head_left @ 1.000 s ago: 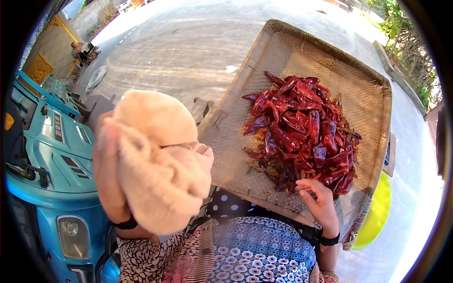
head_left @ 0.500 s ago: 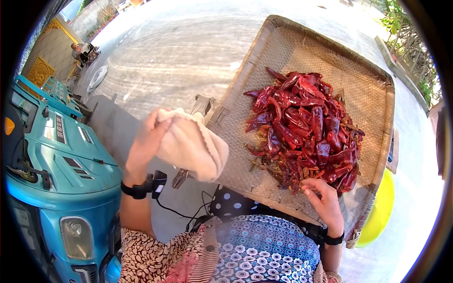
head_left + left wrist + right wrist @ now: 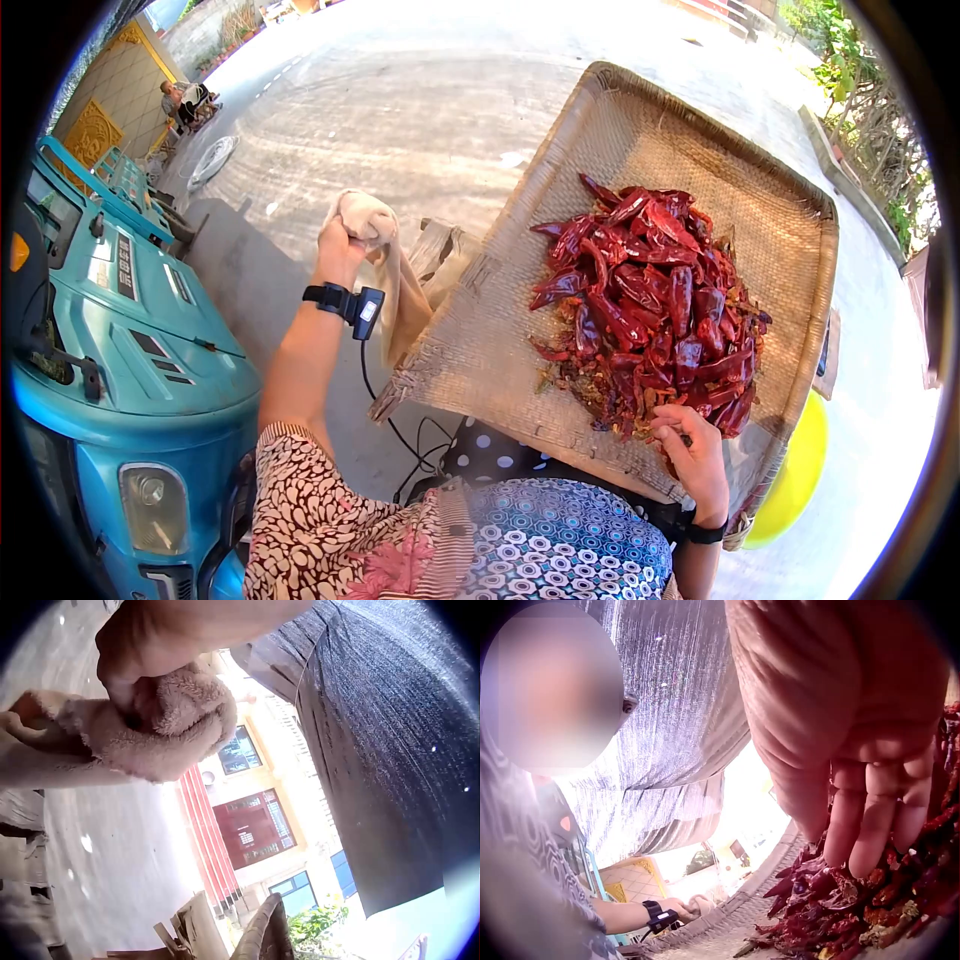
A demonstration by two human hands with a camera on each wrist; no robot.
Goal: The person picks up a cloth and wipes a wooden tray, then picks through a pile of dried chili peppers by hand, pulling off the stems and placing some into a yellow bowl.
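Observation:
My left hand (image 3: 341,252) grips a cream, fluffy cloth (image 3: 398,295) beside the left edge of a woven tray (image 3: 775,190). The cloth is bunched at the fist and hangs down from it; the left wrist view shows the folded cloth (image 3: 180,724) up close. Heaped on the tray are dried red chili peppers (image 3: 640,280), dark and glossy, with broken bits along the near side. At the heap's near edge, my right hand (image 3: 697,460) has relaxed fingers (image 3: 877,817) pointing down at the chilies, the thumb apart from them.
A blue vehicle (image 3: 130,370) stands close on my left. A yellow round object (image 3: 795,480) shows under the tray's right side. A dark cable (image 3: 385,425) hangs from the left wrist camera. Far left, a person (image 3: 190,103) sits by a wall.
My left hand, close to the camera a second ago, has moved away and forward with the cloth, which now hangs down. The right hand stays by the heap's near edge.

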